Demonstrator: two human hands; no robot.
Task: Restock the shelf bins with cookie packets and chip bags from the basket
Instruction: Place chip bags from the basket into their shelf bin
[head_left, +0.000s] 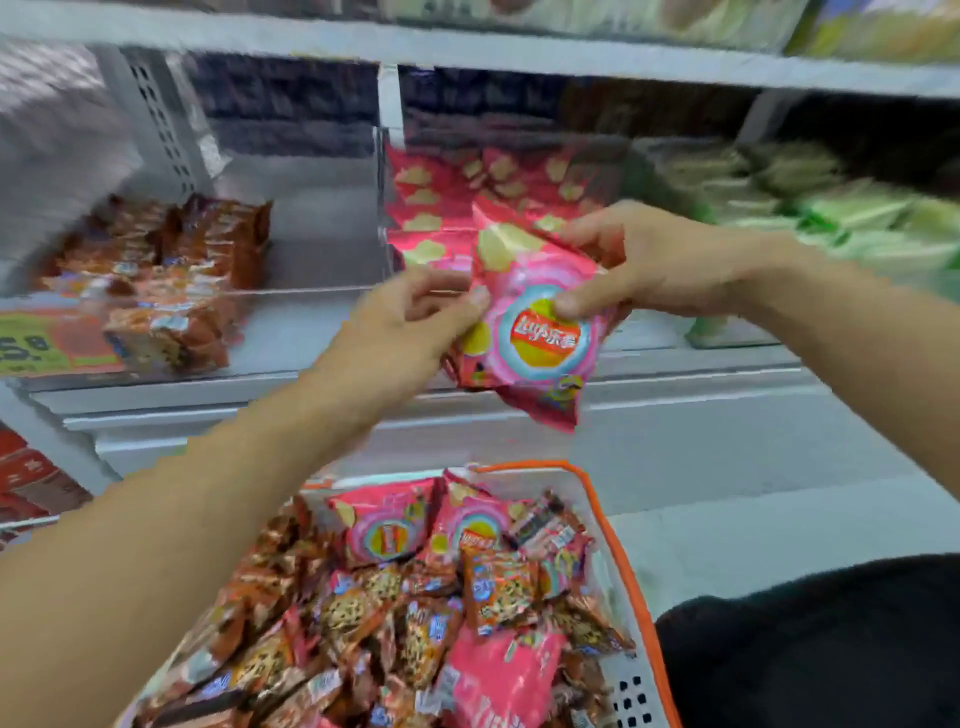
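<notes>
A pink chip bag (540, 343) hangs in front of the shelf, above the basket. My right hand (654, 260) grips its upper right part, thumb on the logo. My left hand (410, 317) pinches its left edge. Behind it, the middle clear bin (384, 171) holds more pink chip bags (447, 192). The left bin holds brown cookie packets (166, 275). Below, the white basket with an orange rim (618, 551) is full of cookie packets (363, 613) and pink chip bags (384, 525).
Green snack bags (831, 218) fill the bin on the right. A grey upper shelf (467, 52) runs overhead. A yellow-and-orange price label (47, 343) sits at the left shelf edge. My dark-clothed knee (831, 644) is beside the basket at lower right.
</notes>
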